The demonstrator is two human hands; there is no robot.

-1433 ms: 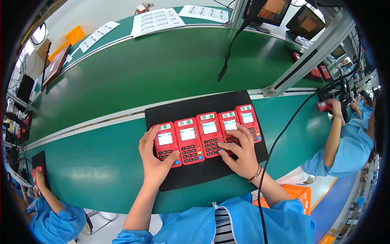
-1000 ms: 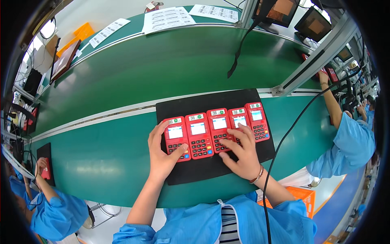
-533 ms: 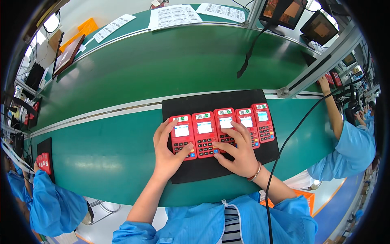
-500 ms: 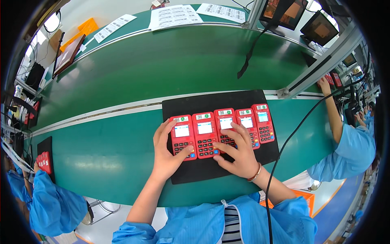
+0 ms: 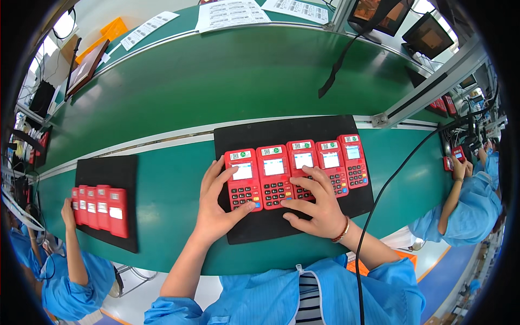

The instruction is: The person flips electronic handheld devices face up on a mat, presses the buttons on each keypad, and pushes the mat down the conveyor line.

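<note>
Five red card readers [image 5: 302, 159] in a row on a black mat [image 5: 254, 234]
I have my left hand [image 5: 211, 216], fingers loosely spread, across the leftmost reader [image 5: 244, 182]; my right hand [image 5: 320, 212], fingers parted, is over the second and third. Green worktop [image 5: 165, 179] underneath.

No wording is legible. White labels [image 5: 271, 151] with square codes [image 5: 235, 156] and green marks [image 5: 247, 154] top the central red card readers [image 5: 275, 189]; white stickers [image 5: 116, 213] mark red devices [image 5: 118, 229] at left; printed sheets [image 5: 232, 14] lie far.
</note>
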